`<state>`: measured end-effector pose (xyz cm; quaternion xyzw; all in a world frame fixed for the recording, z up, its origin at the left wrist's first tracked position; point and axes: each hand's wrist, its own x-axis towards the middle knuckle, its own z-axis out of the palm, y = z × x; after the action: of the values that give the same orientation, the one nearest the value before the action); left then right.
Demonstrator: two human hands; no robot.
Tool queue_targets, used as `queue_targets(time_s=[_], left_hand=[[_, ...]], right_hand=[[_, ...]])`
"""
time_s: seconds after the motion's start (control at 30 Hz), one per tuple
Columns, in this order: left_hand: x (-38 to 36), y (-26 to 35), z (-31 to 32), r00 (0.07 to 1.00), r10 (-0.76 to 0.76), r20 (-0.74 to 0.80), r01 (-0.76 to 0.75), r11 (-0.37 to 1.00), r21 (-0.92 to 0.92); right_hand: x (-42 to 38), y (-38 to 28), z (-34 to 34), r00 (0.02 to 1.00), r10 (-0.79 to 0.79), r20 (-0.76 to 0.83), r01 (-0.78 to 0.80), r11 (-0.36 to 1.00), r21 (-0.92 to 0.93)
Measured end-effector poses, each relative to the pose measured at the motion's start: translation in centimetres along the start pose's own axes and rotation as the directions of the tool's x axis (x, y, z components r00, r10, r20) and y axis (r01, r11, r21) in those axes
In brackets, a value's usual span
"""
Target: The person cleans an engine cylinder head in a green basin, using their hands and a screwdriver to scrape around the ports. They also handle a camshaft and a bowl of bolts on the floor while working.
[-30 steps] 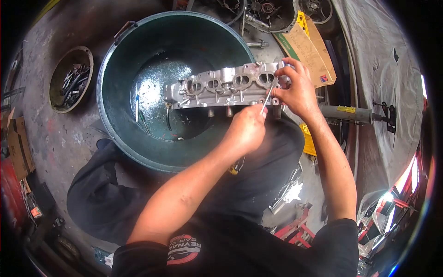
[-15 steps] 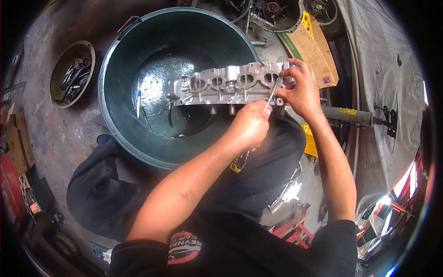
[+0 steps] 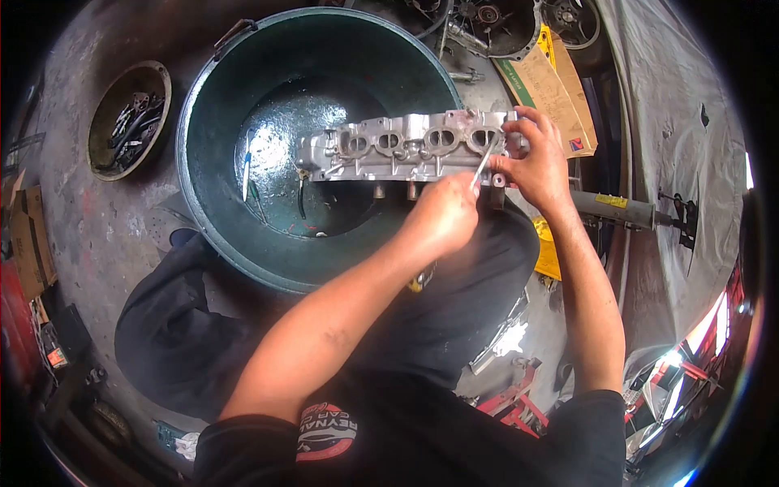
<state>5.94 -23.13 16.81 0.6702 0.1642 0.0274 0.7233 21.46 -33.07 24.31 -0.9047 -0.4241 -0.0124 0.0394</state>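
A grey metal cylinder head (image 3: 406, 150) with a row of oval ports lies over the right side of a large dark green tub (image 3: 195, 203). My left hand (image 3: 445, 213) is closed round a slim metal rod-like tool (image 3: 484, 162). The tool's upper end reaches the rightmost port; its exact tip is hard to make out. My right hand (image 3: 537, 158) grips the right end of the cylinder head, with thumb and fingers bent round it. A small yellow object (image 3: 418, 282) shows partly below my left forearm.
A pen-like blue and white item (image 3: 246, 174) and a black-tipped piece (image 3: 302, 195) are inside the tub. A round bowl of metal parts (image 3: 130, 130) stands left. Cardboard (image 3: 552, 97), a grey cylinder (image 3: 613, 207) and a grey sheet (image 3: 665, 162) are at right.
The tool and my left hand have shifted slightly, and the tool's angle at the rightmost port differs. My right hand keeps its grip. The whole view has moved a little.
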Motion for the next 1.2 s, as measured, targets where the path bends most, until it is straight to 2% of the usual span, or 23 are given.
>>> queue_targets(time_s=[0.03,0.1,0.17,0.2,0.3,0.43,0.47,0.57,0.6,0.7,0.77,0.8,0.87,0.9,0.93,1.0,1.07,1.17,1.2], left_hand=[[0.5,-0.9,0.2,0.993,0.095,-0.070,-0.090,0.993,0.070],[1.2,-2.1,-0.2,0.992,0.100,-0.080,-0.087,0.985,0.151],[0.3,-2.4,-1.5,0.987,0.083,-0.135,-0.029,0.933,0.358],[0.1,-2.9,-2.1,0.980,0.068,-0.187,0.012,0.917,0.399],[2.0,-4.8,-4.4,0.977,0.060,-0.204,0.052,0.862,0.504],[2.8,-5.2,-3.6,0.966,0.158,-0.205,-0.025,0.845,0.534],[2.7,-5.5,-3.3,0.944,0.247,-0.218,-0.080,0.815,0.575],[2.2,-5.2,-2.1,0.882,0.415,-0.226,-0.207,0.769,0.604],[2.1,-5.3,-1.8,0.860,0.466,-0.208,-0.226,0.714,0.663],[2.4,-5.8,-2.1,0.884,0.389,-0.257,-0.166,0.778,0.606],[1.4,-5.3,-1.2,0.897,0.398,-0.194,-0.214,0.773,0.597],[1.1,-4.9,-1.0,0.901,0.400,-0.169,-0.232,0.773,0.590],[1.7,-4.8,-1.5,0.929,0.314,-0.196,-0.158,0.816,0.557],[1.9,-4.9,-1.7,0.941,0.273,-0.200,-0.125,0.831,0.542],[2.0,-5.0,-1.8,0.927,0.295,-0.233,-0.137,0.842,0.521],[1.0,-4.3,-1.2,0.956,0.253,-0.147,-0.146,0.848,0.509],[0.8,-4.0,-1.3,0.971,0.222,-0.086,-0.151,0.854,0.498],[2.2,-5.3,-1.7,0.992,0.119,-0.033,-0.108,0.966,0.234],[2.2,-5.5,-1.5,0.985,0.172,0.030,-0.174,0.954,0.242]], right_hand=[[-0.2,0.0,0.0,1.000,0.007,-0.001,-0.007,1.000,0.019],[-0.1,0.1,-0.1,1.000,0.015,-0.010,-0.014,0.998,0.057],[-0.1,0.1,-0.3,0.999,0.037,0.009,-0.038,0.994,0.099],[0.1,0.0,-0.3,0.999,0.050,0.011,-0.051,0.992,0.112],[-0.1,-0.1,-0.2,0.997,0.075,0.031,-0.079,0.990,0.119],[0.2,-0.7,-0.4,0.993,0.109,0.042,-0.114,0.984,0.137],[0.3,-0.6,-0.4,0.997,0.070,0.026,-0.072,0.993,0.088],[0.4,-1.3,-0.6,0.996,0.081,0.023,-0.083,0.991,0.103],[0.4,-1.3,-0.6,0.996,0.085,0.026,-0.087,0.991,0.099],[0.4,-1.0,-0.5,0.998,0.061,0.027,-0.062,0.996,0.059],[0.5,-0.5,-0.3,1.000,0.013,0.013,-0.013,1.000,-0.008],[0.5,-0.8,-0.4,0.999,0.037,0.019,-0.038,0.999,0.030],[0.4,-1.4,-0.6,0.996,0.087,0.033,-0.090,0.991,0.103],[0.3,-1.3,-0.6,0.995,0.094,0.033,-0.097,0.991,0.091],[0.4,-1.0,-0.4,0.995,0.100,0.032,-0.102,0.992,0.080],[0.4,-0.6,-0.3,0.999,0.043,0.016,-0.044,0.999,0.020],[0.6,-0.9,-0.4,0.998,0.051,0.025,-0.052,0.998,0.029],[0.2,-0.6,-0.3,0.997,0.069,0.029,-0.070,0.997,0.041],[0.4,-0.5,-0.3,0.998,0.062,0.031,-0.063,0.997,0.046]])
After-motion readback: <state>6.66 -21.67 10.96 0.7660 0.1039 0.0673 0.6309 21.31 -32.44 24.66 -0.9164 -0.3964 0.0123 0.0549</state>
